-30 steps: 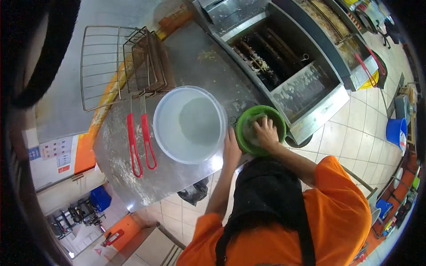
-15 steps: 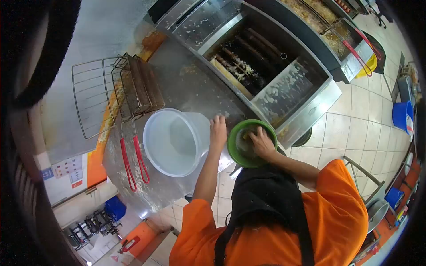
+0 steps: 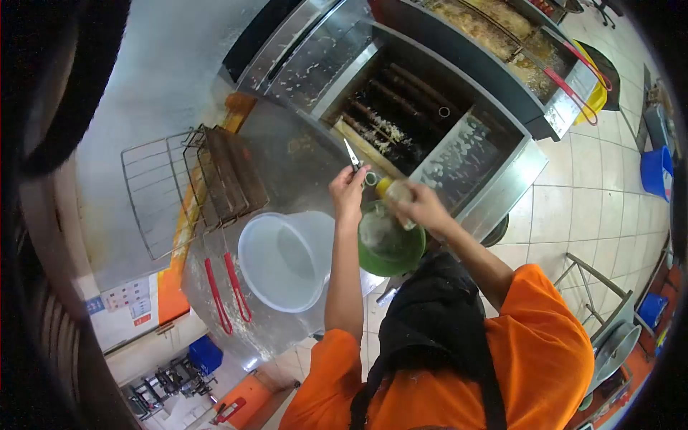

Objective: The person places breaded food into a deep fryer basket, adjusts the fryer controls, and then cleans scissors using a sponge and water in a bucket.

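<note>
My left hand [image 3: 348, 193] grips a pair of scissors [image 3: 352, 155], its blades pointing up and away and one ring handle showing beside my fingers. In my right hand [image 3: 424, 208] is a yellow and whitish sponge [image 3: 395, 193], foamy and slightly blurred, close to the scissors' handles. Below both hands sits a green bowl [image 3: 410, 259] with cloudy, sudsy liquid inside. To the left of my left forearm stands a translucent white bucket [image 3: 324, 233] on the steel counter.
A wire fryer basket [image 3: 233, 168] with red handles rests on the steel counter [image 3: 290, 161] at the left. Ahead lies an open fryer well [image 3: 401, 86] with tubes and crumbs inside. Beyond it another fryer [image 3: 494, 36] holds bubbling oil. A metal stand [image 3: 609, 290] is at the right.
My right hand has lifted out of the green bowl with the sponge. My left hand, earlier resting by the bucket, is now raised and holding scissors. The view has shifted slightly.
</note>
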{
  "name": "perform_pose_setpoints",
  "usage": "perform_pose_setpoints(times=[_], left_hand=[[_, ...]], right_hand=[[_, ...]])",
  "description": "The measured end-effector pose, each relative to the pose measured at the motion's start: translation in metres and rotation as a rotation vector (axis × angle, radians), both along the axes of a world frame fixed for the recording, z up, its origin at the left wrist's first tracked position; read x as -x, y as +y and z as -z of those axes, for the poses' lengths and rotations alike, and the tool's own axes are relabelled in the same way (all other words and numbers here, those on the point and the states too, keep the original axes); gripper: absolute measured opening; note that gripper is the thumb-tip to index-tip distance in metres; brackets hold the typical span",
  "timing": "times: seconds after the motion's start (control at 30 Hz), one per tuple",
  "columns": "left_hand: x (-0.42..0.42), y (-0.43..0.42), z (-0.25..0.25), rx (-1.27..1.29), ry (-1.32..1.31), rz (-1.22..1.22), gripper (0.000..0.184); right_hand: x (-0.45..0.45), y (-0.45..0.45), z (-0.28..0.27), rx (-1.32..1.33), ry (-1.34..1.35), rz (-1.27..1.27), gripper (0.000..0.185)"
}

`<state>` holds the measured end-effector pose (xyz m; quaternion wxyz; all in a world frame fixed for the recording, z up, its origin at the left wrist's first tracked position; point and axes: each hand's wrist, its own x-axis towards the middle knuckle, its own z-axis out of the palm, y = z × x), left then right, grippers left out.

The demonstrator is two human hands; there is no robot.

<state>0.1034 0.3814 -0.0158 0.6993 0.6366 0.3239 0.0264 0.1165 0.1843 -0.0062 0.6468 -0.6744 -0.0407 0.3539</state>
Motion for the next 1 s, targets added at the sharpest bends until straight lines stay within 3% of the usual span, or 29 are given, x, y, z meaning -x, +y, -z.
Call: perform_pose_setpoints(times=[0.07,0.1,0.17,0.2,0.27,0.37,0.43,0.53,0.57,0.63,0.7,0.73,0.83,0.87,0.93,0.97,1.0], left_hand=[[-0.023,-0.032,-0.010,0.071,0.051,0.085,0.019],[-0.030,-0.042,0.000,0.094,0.078,0.177,0.019],[-0.045,-0.079,0.010,0.045,0.054,0.240,0.023],[-0.050,-0.081,0.025,-0.005,0.161,0.360,0.018],[-0.053,-0.103,0.026,0.175,0.111,0.375,0.015],[-0.059,-0.093,0.054,0.164,0.190,0.414,0.023],[-0.047,-0.096,0.061,0.290,0.164,0.403,0.024],[-0.038,-0.106,0.065,0.407,0.147,0.336,0.021],[-0.040,-0.104,0.064,0.409,0.139,0.299,0.020],[-0.043,-0.098,0.071,0.415,0.138,0.211,0.017],[-0.045,-0.095,0.069,0.232,0.154,0.285,0.016],[-0.046,-0.097,0.069,0.144,0.162,0.327,0.015],[-0.045,-0.105,0.066,0.337,0.178,0.287,0.013],[-0.047,-0.103,0.065,0.392,0.182,0.280,0.012],[-0.052,-0.098,0.077,0.474,0.161,0.179,0.016],[-0.059,-0.099,0.077,0.480,0.172,0.141,0.018],[-0.065,-0.099,0.073,0.482,0.181,0.109,0.020]], right_hand=[[-0.032,-0.021,-0.019,0.049,-0.203,0.231,0.039],[-0.043,-0.026,-0.010,0.032,-0.492,0.245,0.038],[-0.064,-0.029,0.028,0.097,-0.820,0.177,0.038],[-0.077,-0.032,0.042,0.133,-0.981,0.137,0.038],[-0.101,-0.041,0.058,0.253,-0.897,0.286,0.030],[-0.090,-0.053,0.073,0.200,-0.968,0.115,0.029],[-0.089,-0.060,0.088,0.168,-1.025,0.034,0.029],[-0.125,-0.052,0.111,0.286,-0.814,0.245,0.033],[-0.125,-0.053,0.099,0.340,-0.778,0.279,0.033],[-0.099,-0.051,0.077,0.194,-0.838,0.163,0.035],[-0.072,-0.046,0.061,0.136,-0.930,-0.032,0.035],[-0.079,-0.042,0.067,0.195,-0.885,0.028,0.034],[-0.120,-0.036,0.105,0.338,-0.838,0.257,0.026],[-0.124,-0.035,0.090,0.350,-0.763,0.320,0.022],[-0.098,-0.037,0.075,0.299,-0.694,0.203,0.024],[-0.081,-0.038,0.086,0.284,-0.885,0.088,0.023],[-0.059,-0.035,0.067,0.259,-0.798,0.135,0.022]])
